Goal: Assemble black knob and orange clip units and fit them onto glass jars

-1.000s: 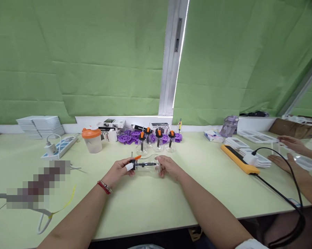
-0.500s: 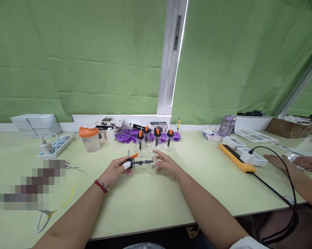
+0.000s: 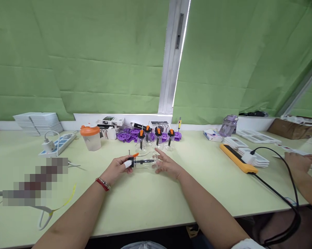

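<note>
Fingers of the right hand point(image 3: 168, 166), closed about the wide end of the clear bottle point(image 3: 148, 166) one second earlier, have since loosened and spread; at the far right, a co-worker's hands point(image 3: 297, 163) have also shifted. The bottle lies sideways before the person, over the near-middle part of the table point(image 3: 145, 204), its wide end toward the right hand; whether its side rests on the surface cannot be told. The left hand point(image 3: 117, 168) has its fingers clamped on the black collar point(image 3: 131, 162) (one finger wears a white wrap point(image 3: 128, 164)). This hold, at the narrow, opaque end, seems chosen for firmness, since it leaves the smooth body uncovered and the dark rod point(image 3: 145, 161) inside in plain sight. An orange tab point(image 3: 135, 155) projects on the side away from the person, clear of the palm. The right fingers stand apart around the wide end, as if to steady or guide it; whether any fingertip touches the glass cannot be told. Just beyond are four similar bottles point(image 3: 158, 136), upright on their broad bases, probably so set for stability and easy reach. Purple discs point(image 3: 124, 137) lie behind them, and a cup with an orange lid point(image 3: 91, 141) stands to their left.
</note>
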`<action>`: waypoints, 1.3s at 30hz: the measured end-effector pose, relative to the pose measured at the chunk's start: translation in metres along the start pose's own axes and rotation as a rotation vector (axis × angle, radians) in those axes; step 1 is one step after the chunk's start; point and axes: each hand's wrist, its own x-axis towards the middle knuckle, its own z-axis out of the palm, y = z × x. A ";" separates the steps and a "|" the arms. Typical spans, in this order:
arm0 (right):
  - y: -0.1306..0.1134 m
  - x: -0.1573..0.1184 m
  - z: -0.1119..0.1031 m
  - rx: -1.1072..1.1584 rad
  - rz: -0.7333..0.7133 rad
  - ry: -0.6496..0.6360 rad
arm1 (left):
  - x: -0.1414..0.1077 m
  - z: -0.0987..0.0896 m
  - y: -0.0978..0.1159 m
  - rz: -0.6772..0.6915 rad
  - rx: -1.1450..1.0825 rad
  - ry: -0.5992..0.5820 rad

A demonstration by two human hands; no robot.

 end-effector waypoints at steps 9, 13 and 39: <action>0.003 0.004 0.005 -0.024 0.030 0.020 | -0.002 0.002 0.003 0.012 -0.001 0.000; 0.004 0.005 0.006 -0.050 0.071 0.051 | -0.002 0.001 0.002 0.009 -0.007 -0.012; 0.004 0.006 0.012 -0.007 0.066 0.086 | 0.000 -0.003 0.001 0.034 0.047 0.021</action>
